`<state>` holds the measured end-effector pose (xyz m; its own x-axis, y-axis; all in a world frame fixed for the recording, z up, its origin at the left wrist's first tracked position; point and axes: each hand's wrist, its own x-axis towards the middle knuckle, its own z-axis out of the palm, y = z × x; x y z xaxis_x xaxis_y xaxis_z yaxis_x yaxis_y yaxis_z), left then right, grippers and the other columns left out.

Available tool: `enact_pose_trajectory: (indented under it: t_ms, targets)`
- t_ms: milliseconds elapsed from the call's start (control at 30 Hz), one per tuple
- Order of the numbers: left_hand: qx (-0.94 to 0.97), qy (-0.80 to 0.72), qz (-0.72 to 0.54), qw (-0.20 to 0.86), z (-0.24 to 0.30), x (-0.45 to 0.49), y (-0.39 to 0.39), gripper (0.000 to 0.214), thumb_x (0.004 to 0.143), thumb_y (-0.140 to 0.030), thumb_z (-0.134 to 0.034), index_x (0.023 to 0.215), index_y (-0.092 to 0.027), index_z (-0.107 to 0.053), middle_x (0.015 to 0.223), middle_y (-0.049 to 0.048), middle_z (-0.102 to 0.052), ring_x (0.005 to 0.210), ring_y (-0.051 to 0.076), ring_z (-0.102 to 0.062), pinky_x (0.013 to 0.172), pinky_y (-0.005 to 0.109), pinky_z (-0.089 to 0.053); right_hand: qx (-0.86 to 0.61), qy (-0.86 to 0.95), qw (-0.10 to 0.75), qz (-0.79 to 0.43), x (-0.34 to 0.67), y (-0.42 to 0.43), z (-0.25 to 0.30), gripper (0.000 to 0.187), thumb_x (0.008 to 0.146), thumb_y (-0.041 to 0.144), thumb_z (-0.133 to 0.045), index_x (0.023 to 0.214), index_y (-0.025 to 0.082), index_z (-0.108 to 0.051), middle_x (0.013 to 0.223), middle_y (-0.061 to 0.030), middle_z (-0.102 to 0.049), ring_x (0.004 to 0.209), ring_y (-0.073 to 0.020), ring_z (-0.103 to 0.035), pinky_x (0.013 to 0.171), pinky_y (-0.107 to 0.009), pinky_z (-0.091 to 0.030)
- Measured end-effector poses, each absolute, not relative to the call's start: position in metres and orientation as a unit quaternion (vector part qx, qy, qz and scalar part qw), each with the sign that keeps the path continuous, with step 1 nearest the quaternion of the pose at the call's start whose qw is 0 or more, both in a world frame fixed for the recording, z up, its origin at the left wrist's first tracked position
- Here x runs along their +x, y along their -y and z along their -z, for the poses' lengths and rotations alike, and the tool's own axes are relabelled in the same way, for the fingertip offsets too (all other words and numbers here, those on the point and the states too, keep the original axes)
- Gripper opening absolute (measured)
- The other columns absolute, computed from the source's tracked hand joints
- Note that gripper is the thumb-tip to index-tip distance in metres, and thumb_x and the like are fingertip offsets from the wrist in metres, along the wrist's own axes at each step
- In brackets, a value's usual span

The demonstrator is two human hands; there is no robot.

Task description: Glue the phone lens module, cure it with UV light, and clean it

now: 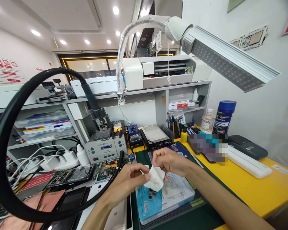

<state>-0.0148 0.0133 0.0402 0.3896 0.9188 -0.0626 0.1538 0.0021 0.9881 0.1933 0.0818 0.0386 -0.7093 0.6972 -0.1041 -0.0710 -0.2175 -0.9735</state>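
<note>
A crumpled white tissue (156, 179) is between my two hands. My left hand (131, 180) grips its left edge between thumb and fingers. Pinched on its upper right side is my right hand (171, 162), with the fingers curled in. Below the tissue, several small dark and metallic parts (151, 194) rest on a blue and white plastic-wrapped package (172, 199); the tissue partly covers them. The package lies on a dark perforated pad (163, 223) over a green mat (213, 218).
A thick black hose (4, 124) loops across the left, joined to a grey soldering station (105, 148). An LED lamp (230, 57) overhangs the right. Phones and tablets (69, 207) crowd the left. A blue can (223, 116) and a clear bottle (207, 121) stand back right.
</note>
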Motion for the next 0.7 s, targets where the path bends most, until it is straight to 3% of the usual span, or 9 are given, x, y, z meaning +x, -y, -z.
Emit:
enact_pose_trajectory:
  t_ms: [133,233,400,600,700]
  targets:
    - [0.602,-0.434,-0.364,0.563,-0.041,-0.01,-0.015,0.019,0.076,-0.032,-0.078,0.074,-0.015,-0.072,0.06,-0.0042,-0.048,0.051,0.005,-0.027,0.045,0.022,-0.016,-0.29,0.574,0.261,-0.72,0.195,-0.079,-0.043,0.012,0.07,0.019,-0.076,0.072,0.014,-0.066,0.049,0.0052,-0.056,0.036,-0.0085,-0.051,0.032,-0.017,-0.041]
    - [0.566,-0.429,-0.381,0.592,-0.038,-0.009,-0.016,0.019,0.073,-0.03,-0.08,0.071,-0.014,-0.069,0.054,-0.0063,-0.043,0.048,0.005,-0.026,0.044,0.021,-0.015,-0.297,0.562,0.271,-0.723,0.193,-0.078,-0.044,0.017,0.073,0.025,-0.079,0.079,0.013,-0.068,0.053,0.0037,-0.06,0.038,-0.0098,-0.054,0.033,-0.018,-0.044]
    - [0.473,-0.418,-0.443,0.637,-0.033,-0.011,-0.02,0.025,0.075,-0.037,-0.074,0.073,-0.019,-0.056,0.045,-0.0095,-0.036,0.041,0.004,-0.019,0.038,0.019,-0.009,-0.317,0.51,0.292,-0.744,0.188,-0.085,-0.034,0.029,0.091,0.041,-0.063,0.099,0.014,-0.066,0.067,-0.0013,-0.069,0.047,-0.0129,-0.065,0.036,-0.019,-0.045]
    - [0.415,-0.425,-0.517,0.616,-0.032,-0.013,-0.027,0.03,0.078,-0.046,-0.07,0.081,-0.02,-0.055,0.038,-0.0118,-0.036,0.033,0.003,-0.016,0.032,0.017,-0.012,-0.328,0.495,0.252,-0.764,0.183,-0.087,-0.02,0.07,0.091,0.07,-0.045,0.077,0.006,-0.071,0.083,-0.0171,-0.074,0.051,-0.0135,-0.063,0.033,-0.019,-0.039]
    - [0.411,-0.441,-0.538,0.589,-0.031,-0.011,-0.027,0.034,0.076,-0.047,-0.074,0.086,-0.017,-0.06,0.04,-0.0099,-0.043,0.031,0.003,-0.023,0.032,0.016,-0.015,-0.311,0.492,0.272,-0.766,0.178,-0.08,-0.021,0.07,0.09,0.072,-0.046,0.078,0.008,-0.072,0.085,-0.0156,-0.073,0.058,-0.014,-0.062,0.036,-0.019,-0.04]
